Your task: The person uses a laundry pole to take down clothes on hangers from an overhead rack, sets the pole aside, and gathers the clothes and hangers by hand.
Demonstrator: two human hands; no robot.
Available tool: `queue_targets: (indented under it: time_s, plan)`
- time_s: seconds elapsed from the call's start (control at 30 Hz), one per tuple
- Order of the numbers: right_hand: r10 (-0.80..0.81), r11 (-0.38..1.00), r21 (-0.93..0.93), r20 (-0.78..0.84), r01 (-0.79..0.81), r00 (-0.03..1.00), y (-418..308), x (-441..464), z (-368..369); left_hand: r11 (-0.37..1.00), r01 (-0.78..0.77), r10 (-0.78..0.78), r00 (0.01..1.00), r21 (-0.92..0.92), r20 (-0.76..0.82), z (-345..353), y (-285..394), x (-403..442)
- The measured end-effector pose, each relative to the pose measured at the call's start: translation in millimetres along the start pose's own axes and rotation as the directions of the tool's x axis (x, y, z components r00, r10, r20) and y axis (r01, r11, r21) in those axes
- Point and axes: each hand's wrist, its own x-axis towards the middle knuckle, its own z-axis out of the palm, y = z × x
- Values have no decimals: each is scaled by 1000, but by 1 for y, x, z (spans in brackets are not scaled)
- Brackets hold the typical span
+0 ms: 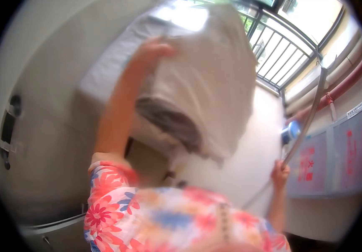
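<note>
The pale cloth [214, 84] is in front of the torso, its dark opening [170, 119] facing nearer the person, contents blurred, long axis running away; the left hand [158, 49] meets its upper left side, grip too blurred to read. The right hand's [280, 171] grip closes around a slanting pole [308, 119], beside grey boxes [330, 159] and below a railed window [283, 54].

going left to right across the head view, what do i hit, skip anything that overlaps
dark door lock → left hand → right hand → grey panels with red lettering
</note>
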Motion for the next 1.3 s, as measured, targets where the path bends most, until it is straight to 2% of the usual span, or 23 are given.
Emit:
queue_targets:
  time_s: [0.1, 0.17, 0.2, 0.23, 0.27, 0.3, 0.33, 0.37, 0.4, 0.47, 0.53, 0.6, 0.63, 0.67, 0.73, 0.77, 0.8, 0.9, 0.93, 0.97, 1.0, 1.17, 1.3]
  plan:
    - [65, 998, 22, 22, -65, 998, 3, 4, 21, 986, 154, -148, 985, 67, -86, -99, -67, 11]
    - [128, 992, 4, 6, -128, 992, 3, 6, 38, 831, 362, -305, 931, 423, -199, -169, -159, 16]
    - [108, 993, -52, -22, -109, 994, 0, 4, 47, 754, 439, -403, 897, 488, -184, -177, -171, 17]
    - [195, 979, 66, -2, -194, 981, 3, 6, 47, 666, 502, -496, 850, 552, -175, -177, -179, 12]
    - [266, 939, 215, 36, -267, 963, 6, -12, 6, 700, 520, -479, 850, 489, -219, -113, -113, -22]
    - [339, 883, 322, 67, -342, 938, 8, -11, -3, 696, 489, -418, 871, 526, -256, -103, -104, -31]
    - [216, 976, -5, 46, -216, 975, 6, -10, -3, 698, 431, -338, 902, 572, -268, -93, -96, -30]
    - [116, 978, -177, 35, -108, 993, -4, -13, -3, 566, 480, -462, 858, 671, -225, -81, -74, -20]
    - [4, 967, -253, 23, 2, 1000, -2, -17, -9, 495, 408, -373, 897, 767, -236, -78, -83, -8]
    - [-219, 885, -420, -1, 199, 976, 1, -24, -24, 142, 211, 105, 968, 967, -227, -46, -63, -19]
    - [-320, 866, -390, 48, 312, 946, -5, -30, -29, 234, -89, 393, 919, 968, -10, -3, -58, -31]
    - [-339, 883, -305, 110, 356, 934, 1, -37, -34, 673, -89, 52, 996, 734, 74, 93, -20, -65]
    - [-309, 912, -236, 149, 337, 939, 11, -40, -36, 803, 12, -126, 980, 596, 151, 152, -2, -87]
    - [-278, 936, -169, 187, 309, 942, 20, -43, -37, 866, -227, 46, 923, 445, 383, 200, -25, -97]
    - [-341, 903, -187, 232, 386, 911, -13, -64, -43, 969, -125, -36, 781, 213, 623, 293, -11, -124]
    - [-263, 943, -131, 275, 307, 925, -21, -62, -64, 973, -189, 44, 713, 131, 700, 341, -10, -129]
    - [-182, 972, -82, 316, 218, 931, -30, -60, -85, 960, 188, -3, 750, -209, 661, 387, -1, -130]
    - [0, 999, 29, 421, -14, 907, -43, -68, -160, 942, 98, 156, 719, -321, 677, 453, 23, -125]
    - [54, 998, -50, 450, -35, 891, -44, -83, -188, 926, 85, 200, 718, -369, 667, 471, 41, -129]
    - [111, 990, -133, 472, -53, 875, -49, -108, -211, 856, 199, 205, 717, -477, 666, 482, 61, -126]
    - [169, 975, -212, 490, -71, 855, -44, -128, -241, 855, 155, 233, 737, -495, 634, 496, 81, -124]
    - [316, 947, -139, 222, -291, 922, -19, -202, -330, 822, -151, 487, 685, -549, 542, 560, 156, -104]
    - [314, 948, 65, -38, -311, 949, 1, -222, -347, 811, -216, 542, 627, -545, 559, 611, 199, -85]
